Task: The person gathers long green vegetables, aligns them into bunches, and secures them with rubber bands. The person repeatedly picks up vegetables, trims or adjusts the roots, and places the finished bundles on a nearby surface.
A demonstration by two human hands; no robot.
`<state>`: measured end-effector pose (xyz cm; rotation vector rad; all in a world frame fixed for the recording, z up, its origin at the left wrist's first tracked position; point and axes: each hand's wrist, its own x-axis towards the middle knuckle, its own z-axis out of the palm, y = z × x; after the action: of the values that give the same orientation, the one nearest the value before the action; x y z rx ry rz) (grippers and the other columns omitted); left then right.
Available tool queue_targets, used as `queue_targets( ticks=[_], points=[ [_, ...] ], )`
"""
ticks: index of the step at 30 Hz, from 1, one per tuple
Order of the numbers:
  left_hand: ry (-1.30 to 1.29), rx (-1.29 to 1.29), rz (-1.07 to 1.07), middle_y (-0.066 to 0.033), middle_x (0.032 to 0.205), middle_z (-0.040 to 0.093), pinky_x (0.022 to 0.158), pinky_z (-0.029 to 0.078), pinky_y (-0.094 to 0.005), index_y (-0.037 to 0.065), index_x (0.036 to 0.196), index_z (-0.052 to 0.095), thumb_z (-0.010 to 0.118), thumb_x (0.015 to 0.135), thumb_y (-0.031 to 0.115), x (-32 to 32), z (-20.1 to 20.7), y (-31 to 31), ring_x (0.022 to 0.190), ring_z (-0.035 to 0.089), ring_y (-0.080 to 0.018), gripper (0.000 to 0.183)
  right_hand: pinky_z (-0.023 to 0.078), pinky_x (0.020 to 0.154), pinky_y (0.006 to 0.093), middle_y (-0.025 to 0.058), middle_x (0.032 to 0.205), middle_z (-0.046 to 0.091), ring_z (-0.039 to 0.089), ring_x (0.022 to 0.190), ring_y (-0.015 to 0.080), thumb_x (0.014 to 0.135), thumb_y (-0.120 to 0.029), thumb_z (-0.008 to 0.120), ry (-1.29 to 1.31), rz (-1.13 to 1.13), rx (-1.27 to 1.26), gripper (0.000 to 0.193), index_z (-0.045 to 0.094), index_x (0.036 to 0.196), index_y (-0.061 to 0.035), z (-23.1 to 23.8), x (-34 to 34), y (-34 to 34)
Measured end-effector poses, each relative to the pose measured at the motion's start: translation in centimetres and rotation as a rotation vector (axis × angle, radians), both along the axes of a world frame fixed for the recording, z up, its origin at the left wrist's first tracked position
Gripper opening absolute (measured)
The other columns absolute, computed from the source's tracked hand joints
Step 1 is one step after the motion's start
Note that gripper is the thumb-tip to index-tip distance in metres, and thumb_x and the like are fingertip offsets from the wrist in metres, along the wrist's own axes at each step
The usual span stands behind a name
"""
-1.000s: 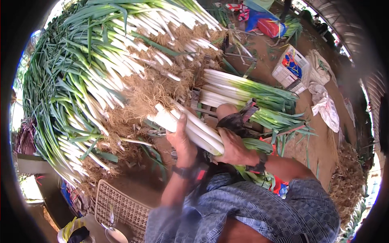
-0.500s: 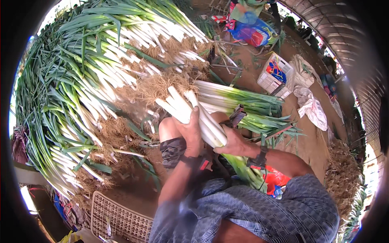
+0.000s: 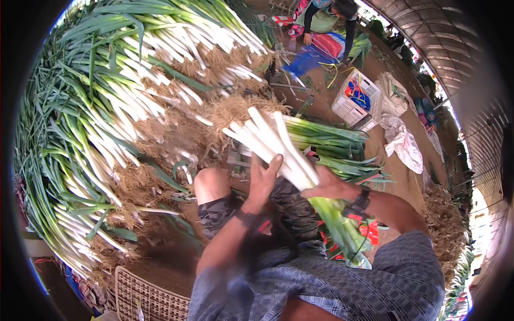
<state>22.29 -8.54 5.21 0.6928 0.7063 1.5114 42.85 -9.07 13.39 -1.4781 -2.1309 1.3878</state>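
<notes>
A bunch of several leeks slants across in front of me, white ends up and left, green leaves hanging toward my lap. My right hand is wrapped round it where white turns green. Against the lower left side of the white stalks rests my left hand, thumb spread and fingers partly hidden behind them. The white ends in the bunch show no long roots. Beyond it, more leeks lie with their leaves to the right, beside a heap of loose brown roots.
A big pile of rooted leeks fills the left. A brown plastic crate stands at lower left. To the right are a white crate, pale sacks and a root heap. Another person bends over leeks at the back.
The bunch has moved right, and its stalk ends are spread further apart. My left thumb has slid down from across the stalks to their edge. The other person's head and arms have come into view.
</notes>
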Motion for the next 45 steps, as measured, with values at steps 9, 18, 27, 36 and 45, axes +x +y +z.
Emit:
queue_targets(
  ticks=[9,18,27,36,45],
  points=[
    [1.12,0.265,-0.086,-0.0267,0.128,0.065,0.109,0.043,-0.0475,-0.002,0.131,0.062,0.054,0.103,0.041,3.5,-10.1,9.7,0.128,0.059,-0.0382,0.051,0.056,0.086,0.0439,0.0239,0.102,0.071,0.07,0.099,0.036,0.069,-0.022,0.082,-0.775,0.051,0.313,0.058,0.061,0.117,0.0041,10.3,12.5,11.7],
    [1.93,0.494,-0.111,-0.0174,0.143,0.059,0.124,0.023,-0.0555,0.001,0.139,0.056,0.06,0.097,0.041,1.6,-17.8,12.6,0.141,0.047,-0.034,0.058,0.055,0.08,0.0522,0.026,0.097,0.069,0.068,0.095,0.0444,0.065,-0.015,0.079,-0.978,0.339,0.521,0.054,0.056,0.11,0.0051,0.5,11.8,23.9],
    [1.793,0.496,-0.134,-0.0139,0.141,0.06,0.124,0.027,-0.0534,0.004,0.139,0.057,0.06,0.098,0.038,2.4,-17.5,12.5,0.137,0.051,-0.0317,0.054,0.054,0.092,0.0495,0.029,0.11,0.066,0.065,0.105,0.0458,0.068,-0.025,0.083,-0.792,0.303,0.254,0.072,0.05,0.124,0.0048,-19.4,7.7,24.1],
    [1.736,0.424,-0.206,-0.0166,0.141,0.06,0.123,0.029,-0.0539,0.001,0.14,0.056,0.067,0.093,0.039,3.7,-16.3,12.4,0.137,0.051,-0.033,0.062,0.048,0.103,0.0524,0.03,0.126,0.059,0.057,0.121,0.0463,0.068,-0.015,0.081,-0.678,0.294,0.299,0.07,0.049,0.127,0.0044,-20.9,6.6,23.3],
    [1.57,0.465,-0.313,-0.0212,0.14,0.059,0.12,0.033,-0.0518,0.002,0.135,0.056,0.069,0.093,0.036,0.8,-14.6,13.7,0.137,0.051,-0.038,0.055,0.033,0.119,0.0517,0.0302,0.147,0.046,0.042,0.142,0.0437,0.065,-0.033,0.084,-0.699,0.437,0.232,0.101,0.04,0.148,0.0038,-18.4,6.3,25.0]
  ],
)
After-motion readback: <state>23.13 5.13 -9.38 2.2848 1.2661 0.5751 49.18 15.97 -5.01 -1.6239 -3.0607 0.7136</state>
